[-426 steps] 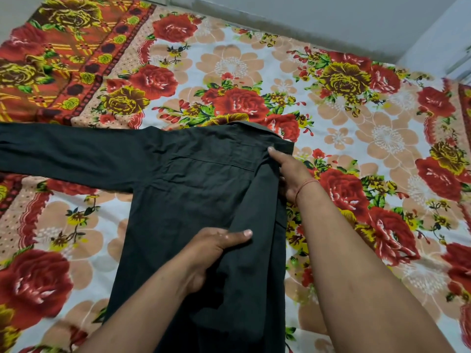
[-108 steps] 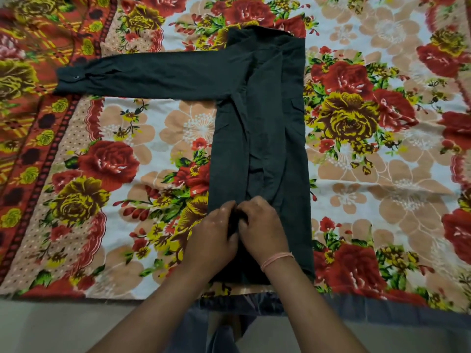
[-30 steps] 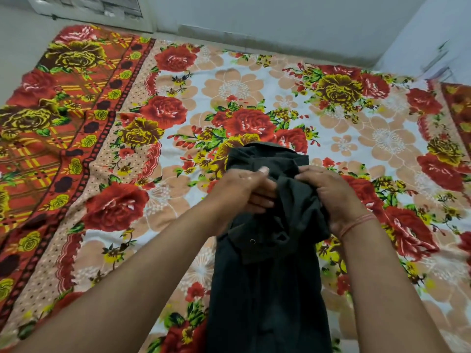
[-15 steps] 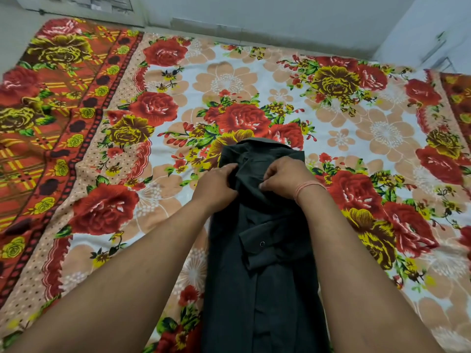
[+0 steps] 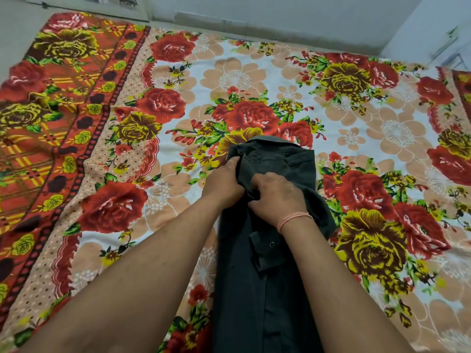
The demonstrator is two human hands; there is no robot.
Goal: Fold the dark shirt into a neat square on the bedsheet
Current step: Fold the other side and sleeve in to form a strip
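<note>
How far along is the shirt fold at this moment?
Done: the dark shirt lies as a narrow strip on the bedsheet, sides turned in, with a sleeve cuff lying on top. In hand: the left hand and right hand grip bunched cloth near the collar end. Left: flatten that bunch, then probably fold the strip crosswise into a square.

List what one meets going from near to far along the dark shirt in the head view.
Near to far: dark shirt's cuff, pink wrist thread, right hand, collar, floral bedsheet, wall.
</note>
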